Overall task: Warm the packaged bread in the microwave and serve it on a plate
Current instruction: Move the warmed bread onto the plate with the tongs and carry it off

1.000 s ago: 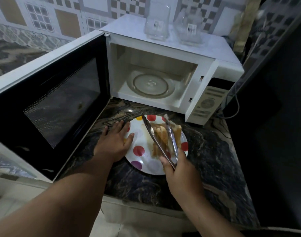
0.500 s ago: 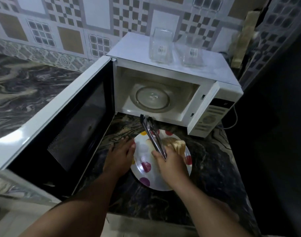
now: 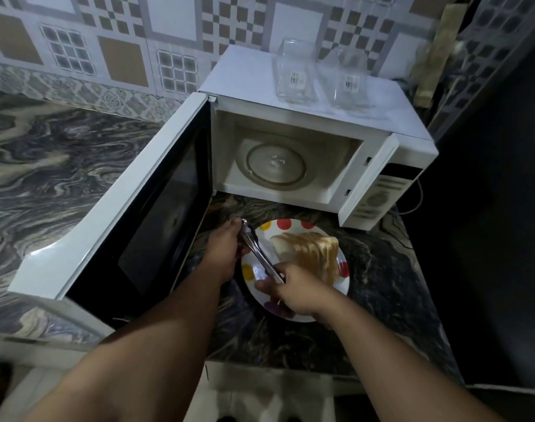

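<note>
Microwave door [image 3: 156, 214] stands open at left. Left hand [image 3: 226, 254] touches the tongs' [image 3: 260, 257] tip end; finger state cannot be told. Right hand [image 3: 293, 290] grips the tongs' handle. Sliced bread [image 3: 312, 254] lies on the spotted plate [image 3: 309, 229] on the worktop [image 3: 382, 284], before the microwave [image 3: 306, 123].

Shiny metal tongs [image 3: 260, 257], glossy marble counter [image 3: 382, 269]
</note>
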